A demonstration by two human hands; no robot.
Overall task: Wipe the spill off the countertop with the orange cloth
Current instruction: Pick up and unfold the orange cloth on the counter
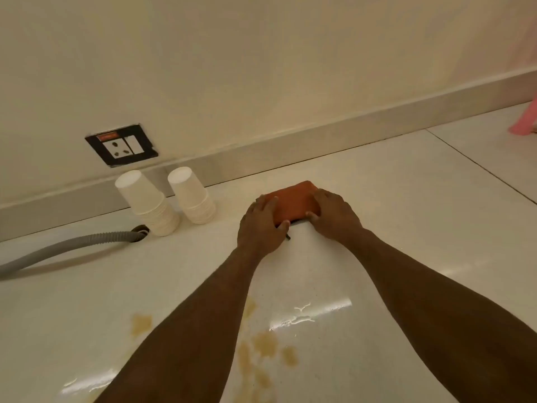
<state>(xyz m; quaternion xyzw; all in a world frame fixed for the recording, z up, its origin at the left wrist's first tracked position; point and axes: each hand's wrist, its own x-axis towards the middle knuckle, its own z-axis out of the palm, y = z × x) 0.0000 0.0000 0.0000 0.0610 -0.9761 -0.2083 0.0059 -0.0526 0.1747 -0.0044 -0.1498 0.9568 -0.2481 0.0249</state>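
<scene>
The orange cloth, folded into a small block, lies on the white countertop near the back wall. My left hand grips its left end and my right hand grips its right end, fingers curled over the top. A brownish spill is spread in several patches on the near part of the countertop, between and under my forearms, well short of the cloth. A smaller patch of the spill sits to the left.
Two stacks of upside-down white paper cups stand left of the cloth by the wall. A grey corrugated hose runs from the left edge into a hole in the countertop. A wall socket is above. A pink object shows far right.
</scene>
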